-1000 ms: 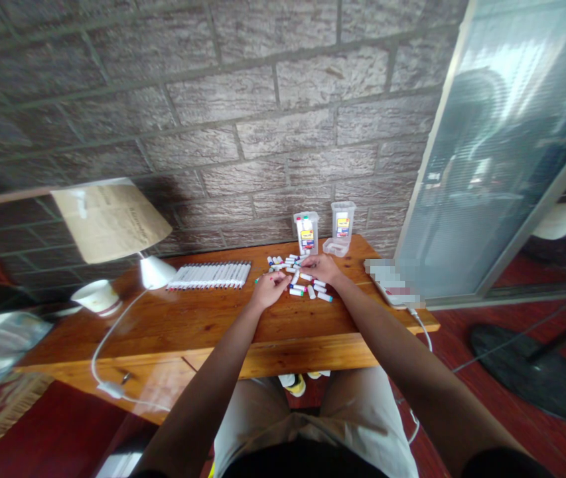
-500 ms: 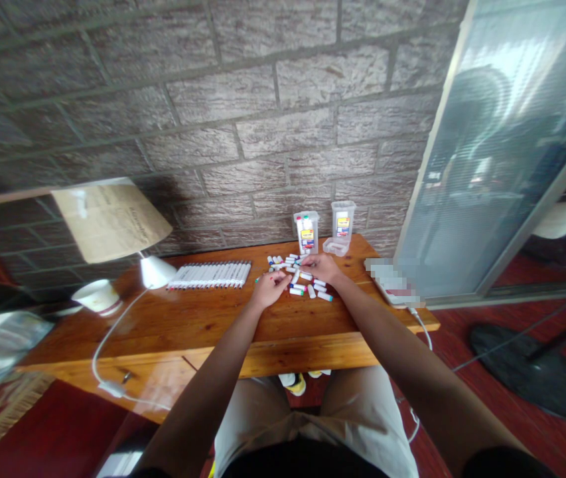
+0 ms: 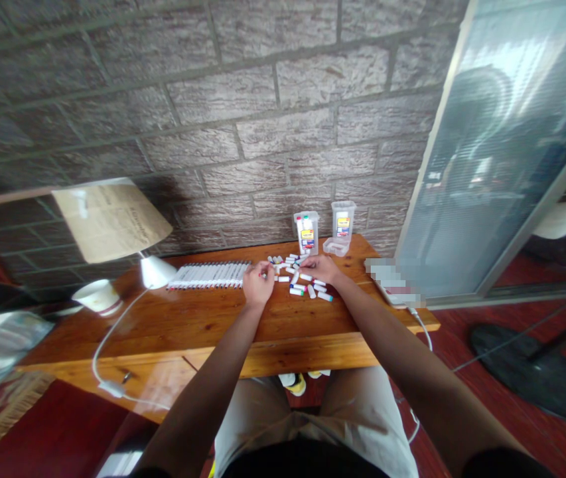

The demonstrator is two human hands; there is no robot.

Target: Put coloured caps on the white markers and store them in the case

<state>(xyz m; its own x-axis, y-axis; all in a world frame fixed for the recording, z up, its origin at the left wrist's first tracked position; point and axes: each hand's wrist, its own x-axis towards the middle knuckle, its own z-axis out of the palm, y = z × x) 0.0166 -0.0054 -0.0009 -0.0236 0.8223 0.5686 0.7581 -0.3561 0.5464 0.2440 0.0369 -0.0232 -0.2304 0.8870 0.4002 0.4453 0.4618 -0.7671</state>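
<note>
Beside the row of slim white markers with dark ends point(image 3: 206, 276), the left hand point(image 3: 259, 284) should work lightly, to spare the row's near end. The loose short white cylinders with coloured ends point(image 3: 296, 292), scattered on the brown wooden table point(image 3: 178, 325) between the hands, probably roll easily; single, low lifts suit them. The left fingers curl, showing red, but whether they pinch a piece I cannot tell. The right hand point(image 3: 323, 269) bends over the pile, its grip too small to make out.
</note>
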